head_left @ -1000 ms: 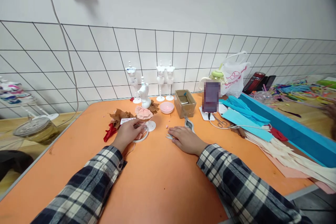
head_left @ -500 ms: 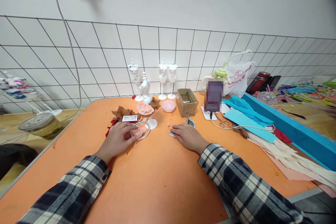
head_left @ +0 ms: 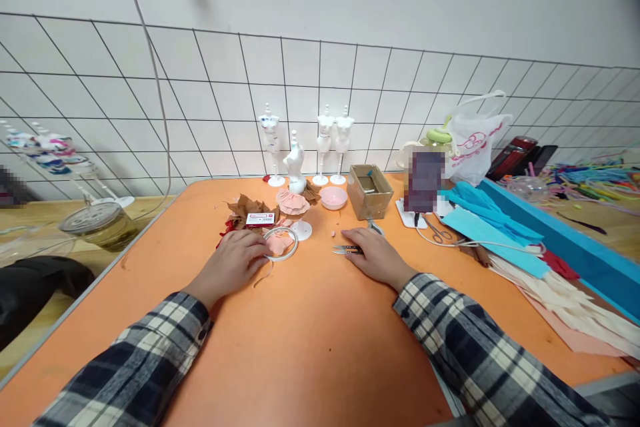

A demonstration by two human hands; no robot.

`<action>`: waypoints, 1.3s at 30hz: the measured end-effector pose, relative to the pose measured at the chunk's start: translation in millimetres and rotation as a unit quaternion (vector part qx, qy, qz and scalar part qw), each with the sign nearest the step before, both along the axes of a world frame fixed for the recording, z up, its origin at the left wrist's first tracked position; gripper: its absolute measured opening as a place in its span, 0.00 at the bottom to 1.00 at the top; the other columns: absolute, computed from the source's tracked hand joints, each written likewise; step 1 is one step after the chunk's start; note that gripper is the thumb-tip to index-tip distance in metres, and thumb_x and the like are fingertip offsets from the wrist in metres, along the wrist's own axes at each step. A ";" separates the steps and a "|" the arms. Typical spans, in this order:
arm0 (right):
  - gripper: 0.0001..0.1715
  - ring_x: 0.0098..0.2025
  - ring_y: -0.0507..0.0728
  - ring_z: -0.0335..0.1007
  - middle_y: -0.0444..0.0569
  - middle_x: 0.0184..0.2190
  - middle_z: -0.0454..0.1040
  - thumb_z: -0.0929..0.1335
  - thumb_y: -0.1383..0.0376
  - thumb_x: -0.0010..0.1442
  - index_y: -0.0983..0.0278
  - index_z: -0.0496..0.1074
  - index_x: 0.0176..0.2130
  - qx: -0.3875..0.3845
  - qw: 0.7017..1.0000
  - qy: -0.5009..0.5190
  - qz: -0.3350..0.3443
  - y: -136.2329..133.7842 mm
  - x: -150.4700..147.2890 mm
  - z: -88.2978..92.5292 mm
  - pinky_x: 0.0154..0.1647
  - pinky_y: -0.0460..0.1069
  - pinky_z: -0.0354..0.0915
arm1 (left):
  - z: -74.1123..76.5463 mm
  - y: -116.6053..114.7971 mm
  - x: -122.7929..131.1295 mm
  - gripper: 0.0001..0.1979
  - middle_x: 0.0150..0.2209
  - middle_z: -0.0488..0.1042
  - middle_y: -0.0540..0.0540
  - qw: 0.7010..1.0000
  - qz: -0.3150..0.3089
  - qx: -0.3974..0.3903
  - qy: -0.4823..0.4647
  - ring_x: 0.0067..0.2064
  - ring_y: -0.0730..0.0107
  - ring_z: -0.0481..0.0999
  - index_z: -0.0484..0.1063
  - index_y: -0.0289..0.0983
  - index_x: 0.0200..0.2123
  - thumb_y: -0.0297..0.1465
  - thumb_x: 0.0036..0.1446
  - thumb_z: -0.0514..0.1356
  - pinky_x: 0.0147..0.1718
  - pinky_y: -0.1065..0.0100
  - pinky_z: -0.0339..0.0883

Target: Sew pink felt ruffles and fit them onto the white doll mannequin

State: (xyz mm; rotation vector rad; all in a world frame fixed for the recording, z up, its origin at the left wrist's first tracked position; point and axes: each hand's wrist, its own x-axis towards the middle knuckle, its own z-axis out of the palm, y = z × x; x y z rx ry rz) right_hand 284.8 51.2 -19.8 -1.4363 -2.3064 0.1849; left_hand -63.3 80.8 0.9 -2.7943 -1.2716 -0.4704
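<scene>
white round ring lies toward the orange table's far edge, touching the left hand; right hand covers black-handled metal snips; grips unclear. pushed leftward, the snips could prick the left hand.

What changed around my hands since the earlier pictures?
Your left hand drew left and toward you, baring more of the white ring; your right hand shifted slightly right, uncovering more of the snips. Ring, snips and cardboard box stayed put. Grip changes are unclear.
</scene>
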 end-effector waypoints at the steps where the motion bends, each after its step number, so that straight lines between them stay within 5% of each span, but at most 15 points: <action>1: 0.27 0.55 0.61 0.64 0.55 0.54 0.70 0.66 0.62 0.61 0.63 0.64 0.59 0.000 1.000 0.005 -0.004 0.0 0.8 -0.2 0.56 0.56 0.59 | -0.2 -0.5 1.0 0.12 0.44 0.77 0.46 1.000 -0.003 -0.005 -0.004 0.49 0.57 0.70 0.78 0.46 0.40 0.36 0.60 0.54 0.48 0.57 0.59; 11: 0.25 0.54 0.61 0.65 0.53 0.53 0.71 0.66 0.64 0.61 0.64 0.66 0.57 -0.011 1.000 0.000 -0.002 -0.4 -2.4 -3.7 0.56 0.56 0.60 | 0.0 -9.6 13.1 0.12 0.45 0.75 0.42 0.994 -0.007 -0.024 -0.105 0.48 0.60 0.71 0.70 0.38 0.39 0.36 0.65 0.49 0.50 0.60 0.62; 18: 0.19 0.51 0.59 0.67 0.53 0.48 0.74 0.65 0.65 0.63 0.63 0.69 0.54 0.058 0.997 0.050 -0.006 -3.8 -5.7 5.2 0.53 0.55 0.62 | -1.0 -15.4 22.7 0.11 0.40 0.76 0.43 0.996 0.026 0.007 -0.089 0.43 0.60 0.73 0.69 0.37 0.39 0.35 0.65 0.49 0.47 0.60 0.63; 23: 0.10 0.38 0.57 0.70 0.50 0.35 0.76 0.64 0.62 0.65 0.63 0.74 0.40 0.085 0.990 0.113 0.000 -25.8 -36.0 20.2 0.41 0.51 0.63 | -5.8 -29.5 41.8 0.11 0.38 0.77 0.43 0.994 0.023 0.014 -0.108 0.40 0.60 0.74 0.68 0.38 0.40 0.37 0.64 0.51 0.42 0.62 0.64; 27: 0.11 0.37 0.55 0.70 0.48 0.34 0.76 0.63 0.62 0.66 0.62 0.73 0.43 0.108 0.980 0.155 0.057 -43.8 -62.4 23.0 0.39 0.49 0.62 | -10.0 -52.3 67.0 0.09 0.36 0.77 0.45 0.987 -0.014 -0.055 -0.152 0.39 0.62 0.75 0.67 0.39 0.42 0.35 0.63 0.52 0.42 0.63 0.65; 33: 0.08 0.36 0.54 0.70 0.46 0.33 0.76 0.68 0.61 0.63 0.61 0.73 0.41 0.084 0.976 0.198 0.048 -44.7 -68.1 18.0 0.37 0.48 0.62 | -10.7 -72.3 96.4 0.12 0.35 0.76 0.45 0.917 0.022 -0.247 -0.312 0.36 0.64 0.75 0.64 0.40 0.47 0.34 0.63 0.49 0.38 0.64 0.69; 39: 0.10 0.36 0.54 0.71 0.46 0.34 0.76 0.70 0.64 0.59 0.61 0.73 0.43 0.033 0.976 0.212 0.046 -40.4 -67.2 13.8 0.36 0.48 0.63 | -11.7 -68.6 96.9 0.26 0.44 0.74 0.42 0.802 -0.073 -0.406 -0.432 0.46 0.59 0.73 0.59 0.39 0.58 0.41 0.59 0.57 0.47 0.61 0.67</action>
